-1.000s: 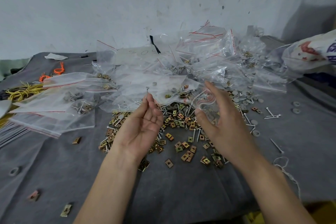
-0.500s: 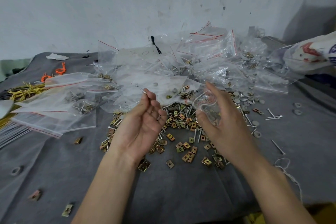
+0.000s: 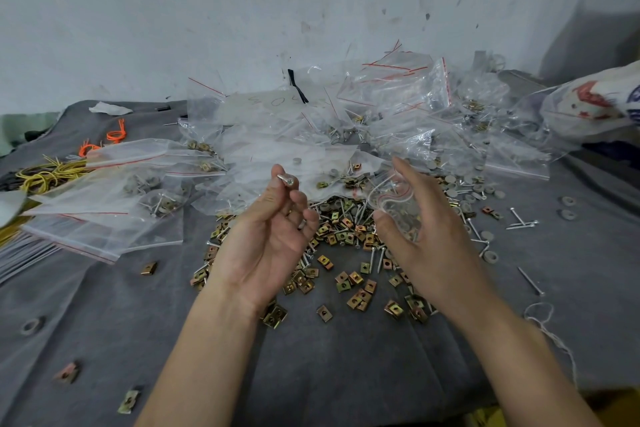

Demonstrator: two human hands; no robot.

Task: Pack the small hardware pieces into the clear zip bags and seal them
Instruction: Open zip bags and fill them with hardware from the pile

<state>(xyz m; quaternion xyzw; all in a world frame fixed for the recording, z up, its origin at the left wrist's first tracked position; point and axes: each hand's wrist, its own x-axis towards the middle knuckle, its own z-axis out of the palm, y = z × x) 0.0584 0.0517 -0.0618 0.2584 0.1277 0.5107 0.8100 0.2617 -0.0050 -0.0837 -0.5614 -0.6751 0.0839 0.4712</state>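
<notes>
My left hand (image 3: 273, 229) is raised palm-up over the table, its thumb and curled fingers pinching a silver screw (image 3: 287, 179) at the fingertips. My right hand (image 3: 420, 236) holds a small clear zip bag (image 3: 393, 199) with a red seal line, its mouth turned toward the left hand. Grey washers show inside the bag. Below both hands lies a loose heap of brass clip nuts (image 3: 346, 274) mixed with screws and grey washers on the grey cloth (image 3: 346, 367).
A big pile of filled clear zip bags (image 3: 346, 125) stands behind the hands, more bags (image 3: 104, 204) lie at the left. Yellow wire (image 3: 45, 177) and orange ties (image 3: 116, 133) sit far left. Loose screws (image 3: 521, 222) and washers scatter at the right; a printed sack (image 3: 595, 104) lies far right.
My left hand's fingers have curled in and it has lifted slightly, bringing the screw head up at the fingertips. My right hand keeps hold of the bag, nearly still.
</notes>
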